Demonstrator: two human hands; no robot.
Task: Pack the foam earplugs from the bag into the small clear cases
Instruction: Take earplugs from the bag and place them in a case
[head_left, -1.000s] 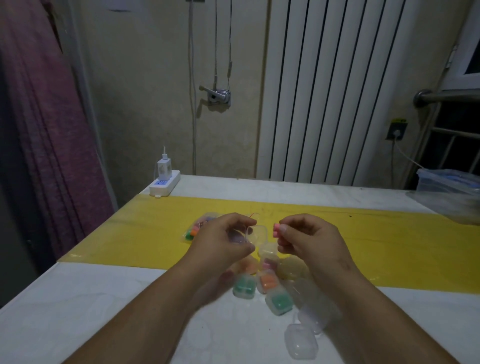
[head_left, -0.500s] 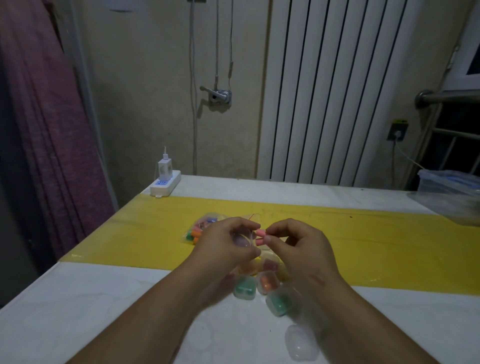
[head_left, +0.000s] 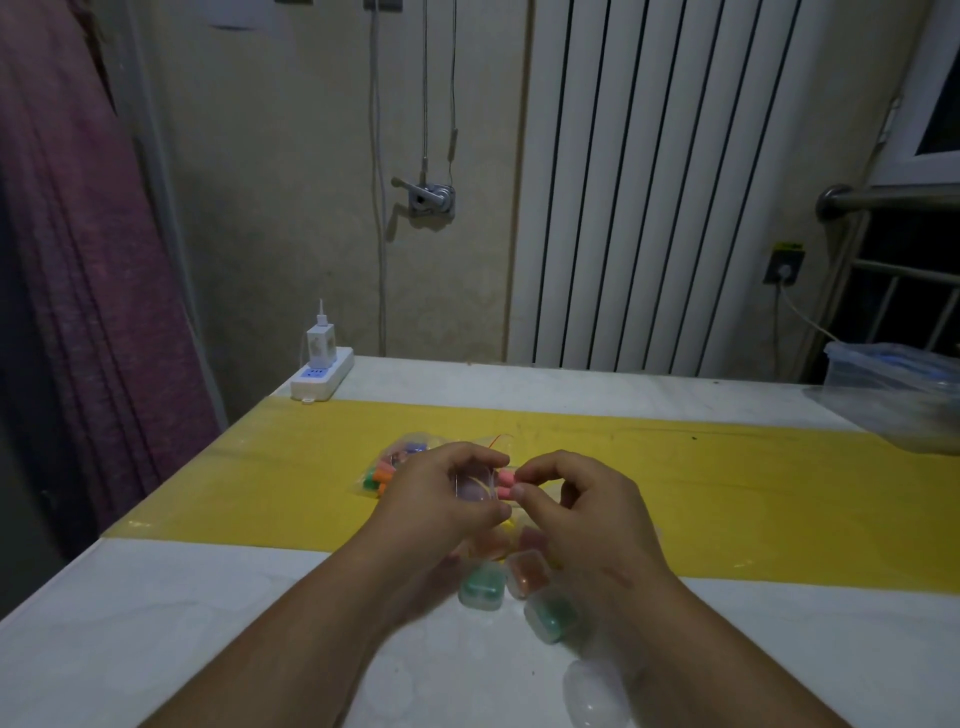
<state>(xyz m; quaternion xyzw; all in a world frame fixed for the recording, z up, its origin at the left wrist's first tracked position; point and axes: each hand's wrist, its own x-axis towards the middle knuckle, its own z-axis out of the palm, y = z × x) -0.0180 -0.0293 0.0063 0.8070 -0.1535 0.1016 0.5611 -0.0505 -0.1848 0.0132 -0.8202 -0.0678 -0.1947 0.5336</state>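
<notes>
Here, well inside the table (head_left: 171, 618) edges, left hand (head_left: 436, 506) grips a clear case (head_left: 471, 487); right hand (head_left: 587, 519) pinches a pink earplug (head_left: 506, 477).

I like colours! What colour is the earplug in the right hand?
Pink earplug, seen best in the head view.

One wide-angle camera, worn on the person's head, looks forward and down along the table (head_left: 156, 597), close above the left hand (head_left: 441, 501) and right hand (head_left: 589, 512), with the white radiator (head_left: 649, 182) straight ahead beyond it and a curtain (head_left: 78, 260) at left.
</notes>
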